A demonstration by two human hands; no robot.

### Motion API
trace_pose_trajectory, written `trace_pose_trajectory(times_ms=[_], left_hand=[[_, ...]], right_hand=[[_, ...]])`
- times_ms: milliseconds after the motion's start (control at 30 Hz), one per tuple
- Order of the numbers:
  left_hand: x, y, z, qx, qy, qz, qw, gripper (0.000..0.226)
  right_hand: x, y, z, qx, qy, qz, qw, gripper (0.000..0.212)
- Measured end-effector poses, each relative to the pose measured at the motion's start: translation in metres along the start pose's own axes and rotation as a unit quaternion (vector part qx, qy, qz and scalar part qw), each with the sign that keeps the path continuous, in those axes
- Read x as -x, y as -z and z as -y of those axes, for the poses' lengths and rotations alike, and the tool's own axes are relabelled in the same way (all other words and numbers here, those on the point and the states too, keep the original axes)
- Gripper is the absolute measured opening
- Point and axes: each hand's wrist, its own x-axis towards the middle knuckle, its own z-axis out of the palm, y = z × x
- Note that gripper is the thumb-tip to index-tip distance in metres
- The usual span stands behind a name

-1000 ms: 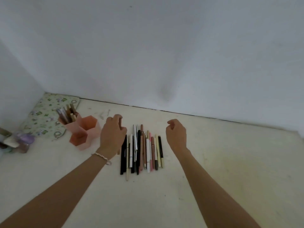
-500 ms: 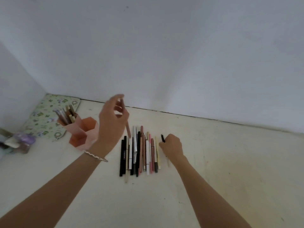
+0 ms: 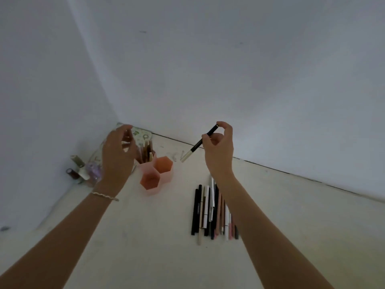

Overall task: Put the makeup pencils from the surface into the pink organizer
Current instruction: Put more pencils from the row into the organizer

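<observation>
Above organizer (image 3: 156, 174) | left hand (image 3: 116, 155) spread | right hand (image 3: 218, 151) pinching pencil (image 3: 199, 143)

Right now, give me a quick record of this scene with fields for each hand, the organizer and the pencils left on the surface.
left hand: open, fingers blurred, above the back compartment
right hand: raised, pinching a black pencil with a cream end
pink organizer: three hexagonal cups; back one holds pencils, the two nearer ones look empty
pencils on surface: a row lying side by side, right of the organizer
</observation>
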Motion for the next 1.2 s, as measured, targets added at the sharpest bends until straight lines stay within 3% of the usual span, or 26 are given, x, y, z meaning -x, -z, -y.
trace_pose_trajectory(times_ms=[67,133,267,433,533,633,700,767,833,933,1000,1067,1200], left_hand=[[0.007,0.002,0.011,-0.047,-0.026,0.042,0.998,0.02],[0.008,0.009,0.018,-0.094,-0.052,0.034,0.994,0.02],[-0.006,0.039,0.017,-0.019,-0.015,-0.023,0.999,0.033],[-0.023,0.065,0.009,0.042,0.003,-0.063,0.997,0.033],[-0.022,0.063,0.004,0.053,0.021,-0.055,0.997,0.032],[-0.011,0.049,-0.009,0.053,0.027,-0.04,0.997,0.03],[0.003,0.034,-0.023,0.059,-0.008,-0.025,0.998,0.027],[0.025,0.01,-0.038,0.077,-0.028,0.037,0.996,0.02],[0.051,-0.017,-0.046,0.058,0.005,0.154,0.986,0.015],[0.09,-0.067,-0.05,-0.06,0.08,0.341,0.935,0.016],[0.111,-0.09,-0.05,-0.12,0.125,0.416,0.893,0.023],[0.125,-0.107,-0.051,-0.168,0.134,0.442,0.871,0.026],[0.137,-0.124,-0.053,-0.208,0.147,0.417,0.872,0.019]], right_hand=[[0.007,-0.022,0.009,-0.016,0.032,0.006,0.999,0.039],[0.013,-0.04,0.017,-0.038,0.072,0.007,0.997,0.038],[0.02,-0.077,0.026,-0.033,0.167,0.028,0.985,0.038],[0.03,-0.11,0.002,0.131,0.194,0.141,0.962,0.037],[0.038,-0.116,-0.02,0.244,0.219,0.179,0.928,0.026],[0.044,-0.11,-0.034,0.303,0.304,0.151,0.89,0.016],[0.04,-0.097,-0.035,0.269,0.302,0.096,0.91,0.024],[0.03,-0.076,-0.033,0.231,0.272,0.036,0.933,0.031],[0.019,-0.054,-0.033,0.204,0.227,0.001,0.952,0.034],[0.009,-0.007,-0.037,0.188,0.167,-0.037,0.967,0.033],[0.008,0.025,-0.045,0.194,0.142,-0.057,0.969,0.033],[0.01,0.058,-0.054,0.205,0.126,-0.078,0.968,0.034],[0.015,0.101,-0.07,0.217,0.082,-0.103,0.967,0.033]])
